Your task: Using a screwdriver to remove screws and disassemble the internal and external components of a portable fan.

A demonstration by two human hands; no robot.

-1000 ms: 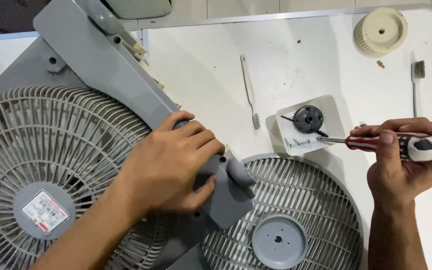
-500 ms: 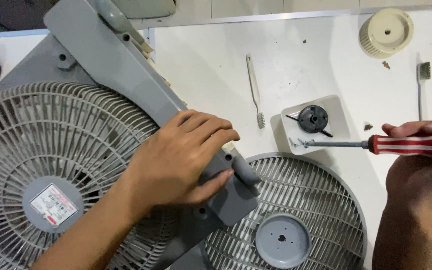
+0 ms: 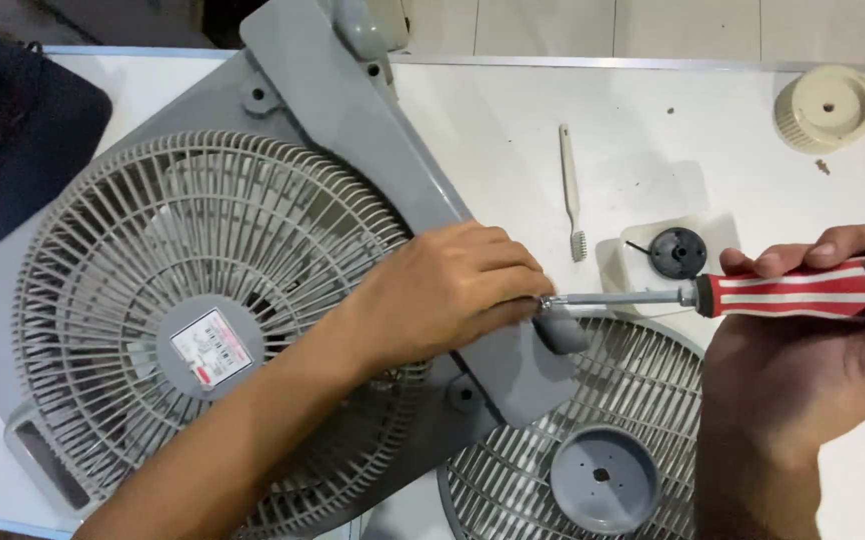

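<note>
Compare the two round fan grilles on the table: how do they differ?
The mounted grille sits in the square grey fan housing; the loose grille lies bare on the white table, partly under the housing's corner. The mounted grille's hub bears a label; the loose grille's hub is a plain grey disc with a centre hole. The mounted grille shows whole, bar the forearm across it; the loose grille is cut by the frame edge. Both are grey ribbed plastic.
</note>
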